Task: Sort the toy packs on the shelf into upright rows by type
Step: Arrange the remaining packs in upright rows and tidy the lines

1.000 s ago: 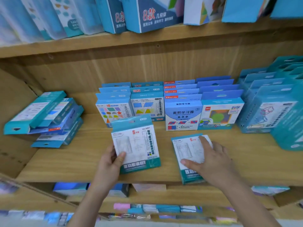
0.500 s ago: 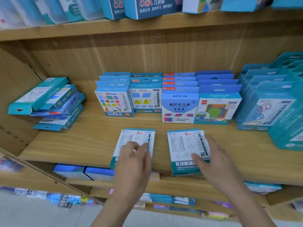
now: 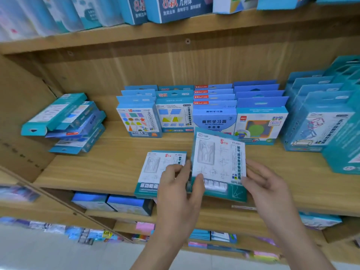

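A white-and-teal toy pack (image 3: 218, 162) is tilted up off the wooden shelf (image 3: 109, 162), gripped at its lower left by my left hand (image 3: 181, 184) and at its right edge by my right hand (image 3: 265, 182). A second, matching pack (image 3: 153, 170) lies flat on the shelf just left of it, partly under my left hand. Behind stand several upright rows of blue packs (image 3: 198, 114), sorted by type. A loose pile of teal packs (image 3: 64, 121) lies flat at the shelf's left end.
Taller teal boxes (image 3: 319, 117) stand in rows at the right. The upper shelf (image 3: 175, 30) holds blue boxes above. Lower shelves (image 3: 126, 205) hold more packs. Bare shelf board lies between the left pile and the rows.
The right-hand pack has been lifted from flat to tilted up. My left hand moved off the left pack and now grips the raised one together with my right hand.
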